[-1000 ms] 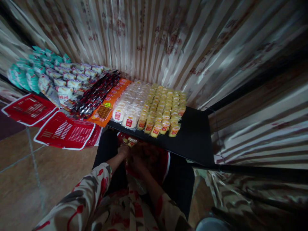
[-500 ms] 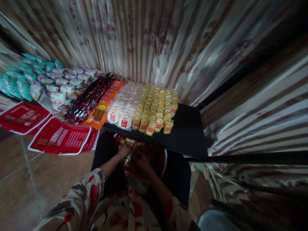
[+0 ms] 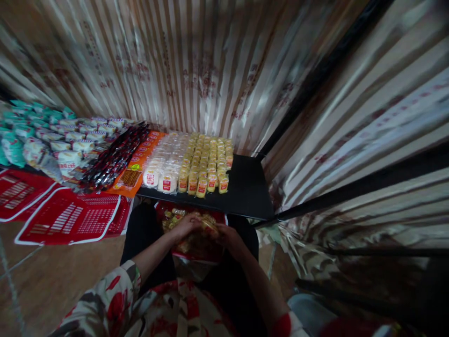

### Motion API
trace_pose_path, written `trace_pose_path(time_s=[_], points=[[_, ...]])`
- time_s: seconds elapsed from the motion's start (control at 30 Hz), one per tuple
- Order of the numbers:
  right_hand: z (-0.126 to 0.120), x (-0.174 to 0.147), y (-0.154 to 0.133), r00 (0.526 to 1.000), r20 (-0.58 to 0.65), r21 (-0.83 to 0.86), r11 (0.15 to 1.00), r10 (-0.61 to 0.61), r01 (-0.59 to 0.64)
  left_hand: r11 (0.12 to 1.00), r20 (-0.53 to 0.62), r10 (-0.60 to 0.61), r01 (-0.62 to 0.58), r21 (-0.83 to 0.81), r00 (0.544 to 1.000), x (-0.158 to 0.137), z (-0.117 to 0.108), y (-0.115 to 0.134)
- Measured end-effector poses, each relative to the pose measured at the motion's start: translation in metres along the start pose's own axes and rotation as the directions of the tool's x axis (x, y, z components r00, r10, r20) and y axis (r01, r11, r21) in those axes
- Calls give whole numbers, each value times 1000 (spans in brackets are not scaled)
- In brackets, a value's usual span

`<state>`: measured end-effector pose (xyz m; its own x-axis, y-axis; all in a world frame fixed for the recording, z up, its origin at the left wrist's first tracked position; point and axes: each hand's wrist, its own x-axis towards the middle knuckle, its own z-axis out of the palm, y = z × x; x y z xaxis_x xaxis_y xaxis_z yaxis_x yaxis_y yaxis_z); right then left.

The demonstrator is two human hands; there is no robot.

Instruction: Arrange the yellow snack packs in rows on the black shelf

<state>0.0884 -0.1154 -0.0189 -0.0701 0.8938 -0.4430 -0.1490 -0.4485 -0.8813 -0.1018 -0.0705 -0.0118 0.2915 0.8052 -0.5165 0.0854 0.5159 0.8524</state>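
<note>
On my lap, between the knees, a red basket (image 3: 217, 255) holds a heap of small clear-wrapped snacks (image 3: 171, 217). My left hand (image 3: 189, 225) is over the heap, its fingers closed on a shiny yellowish plastic-wrapped snack packet (image 3: 209, 224). From the other side my right hand (image 3: 228, 237) grips the same packet by its right end. The fingertips are dark and partly hidden, and the exact kind of snack cannot be made out.
A black shelf (image 3: 247, 187) in front carries rows of yellow wrapped cakes (image 3: 201, 187), white wrapped cakes (image 3: 167, 182), an orange packet (image 3: 131, 180), dark shiny packets (image 3: 115, 159) and teal bags (image 3: 14, 147). Red baskets (image 3: 73, 215) lie at left. A striped curtain (image 3: 196, 70) hangs behind.
My hands have come up from the heap with a packet now between them; the right has moved outward. The view has swung right, so the shelf appears further left.
</note>
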Motion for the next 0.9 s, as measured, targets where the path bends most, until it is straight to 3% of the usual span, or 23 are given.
trace_pose_path(time_s=[0.17,0.37,0.57,0.73,0.9], points=[[-13,-15,-33,995,-27,152,984,100,-95,997,52,63,-60,-53,997,-8,25,29],[-21,-15,-62,987,-129,331,942,99,-51,984,49,176,-175,-21,983,-10,46,57],[-31,-15,-80,980,-200,446,888,-21,110,987,38,155,-153,-52,987,-5,69,60],[-33,-7,-77,913,-344,301,895,-220,329,926,-58,160,-170,-338,986,0,104,66],[-41,11,-80,841,-428,126,899,-332,419,890,-119,126,-165,-425,985,19,135,75]])
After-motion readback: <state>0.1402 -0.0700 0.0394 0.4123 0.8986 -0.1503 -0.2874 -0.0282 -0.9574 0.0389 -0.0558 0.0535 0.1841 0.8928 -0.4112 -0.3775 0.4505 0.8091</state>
